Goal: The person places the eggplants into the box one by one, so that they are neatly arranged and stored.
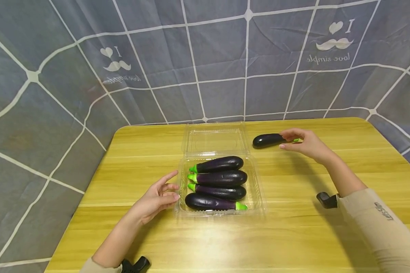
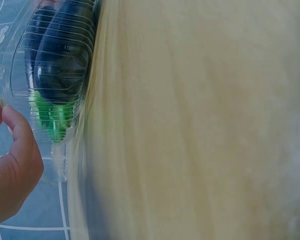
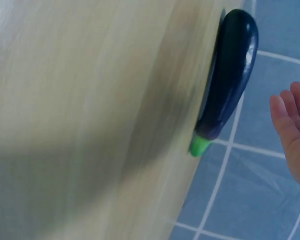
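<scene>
Right wrist view: glossy, dark eggplant (image 3: 231,75), gently curved, green-tipped.

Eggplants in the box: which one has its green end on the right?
The front eggplant, farthest from the lid: its green end points right; the other three point theirs left.

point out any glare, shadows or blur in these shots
Head view: glare on the table in front of the box, plus a soft shadow below the right hand; left wrist view: wood grain looks soft, hazy toward the right edge; right wrist view: a broad, soft-edged shadow crosses the table, with a bright highlight on the eggplant.
</scene>
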`<state>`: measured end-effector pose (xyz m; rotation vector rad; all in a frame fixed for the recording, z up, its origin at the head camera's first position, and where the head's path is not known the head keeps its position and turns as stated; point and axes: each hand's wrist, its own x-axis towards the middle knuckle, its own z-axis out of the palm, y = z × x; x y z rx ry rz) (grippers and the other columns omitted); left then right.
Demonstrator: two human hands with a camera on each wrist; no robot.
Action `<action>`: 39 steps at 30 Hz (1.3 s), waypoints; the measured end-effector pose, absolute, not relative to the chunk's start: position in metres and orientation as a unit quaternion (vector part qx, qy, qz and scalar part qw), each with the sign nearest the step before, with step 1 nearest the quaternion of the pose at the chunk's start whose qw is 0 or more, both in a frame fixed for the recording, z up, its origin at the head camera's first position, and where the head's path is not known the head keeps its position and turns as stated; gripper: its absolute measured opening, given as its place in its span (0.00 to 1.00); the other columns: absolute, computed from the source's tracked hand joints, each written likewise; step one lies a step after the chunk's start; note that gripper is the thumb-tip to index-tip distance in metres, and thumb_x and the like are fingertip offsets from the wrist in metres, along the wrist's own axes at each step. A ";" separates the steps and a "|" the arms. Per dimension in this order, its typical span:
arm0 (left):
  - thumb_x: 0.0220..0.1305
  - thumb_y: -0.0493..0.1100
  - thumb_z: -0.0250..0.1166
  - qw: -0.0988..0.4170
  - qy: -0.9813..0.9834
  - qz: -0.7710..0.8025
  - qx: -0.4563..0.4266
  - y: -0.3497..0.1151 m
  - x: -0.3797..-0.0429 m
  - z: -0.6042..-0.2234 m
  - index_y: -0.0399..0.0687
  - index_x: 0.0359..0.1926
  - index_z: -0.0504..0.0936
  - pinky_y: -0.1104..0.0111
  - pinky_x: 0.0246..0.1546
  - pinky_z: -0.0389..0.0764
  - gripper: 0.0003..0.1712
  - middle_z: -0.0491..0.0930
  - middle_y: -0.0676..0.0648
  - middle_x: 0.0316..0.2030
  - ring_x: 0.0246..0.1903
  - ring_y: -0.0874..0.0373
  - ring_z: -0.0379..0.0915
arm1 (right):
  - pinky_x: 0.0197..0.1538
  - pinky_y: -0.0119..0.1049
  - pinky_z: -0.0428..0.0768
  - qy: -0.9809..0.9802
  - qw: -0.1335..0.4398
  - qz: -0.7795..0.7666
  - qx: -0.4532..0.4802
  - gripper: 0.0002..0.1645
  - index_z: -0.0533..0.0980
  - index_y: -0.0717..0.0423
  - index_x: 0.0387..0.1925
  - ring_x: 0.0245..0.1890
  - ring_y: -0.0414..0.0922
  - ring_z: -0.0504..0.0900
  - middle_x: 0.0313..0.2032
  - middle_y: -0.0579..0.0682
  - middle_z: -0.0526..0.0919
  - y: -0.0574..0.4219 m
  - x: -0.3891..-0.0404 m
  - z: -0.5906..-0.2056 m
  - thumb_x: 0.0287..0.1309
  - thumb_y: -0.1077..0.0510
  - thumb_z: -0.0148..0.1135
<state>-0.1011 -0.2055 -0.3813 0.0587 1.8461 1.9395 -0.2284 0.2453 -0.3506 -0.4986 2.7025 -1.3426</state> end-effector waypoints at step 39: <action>0.59 0.30 0.60 0.236 0.665 0.707 0.035 -0.207 -0.100 -0.379 0.45 0.73 0.44 0.71 0.37 0.75 0.46 0.65 0.45 0.45 0.34 0.63 0.70 | 0.57 0.52 0.67 0.905 -0.029 -0.409 -0.112 0.31 0.73 0.68 0.53 0.55 0.59 0.69 0.54 0.65 0.73 0.257 -0.272 -0.382 0.52 0.53 0.68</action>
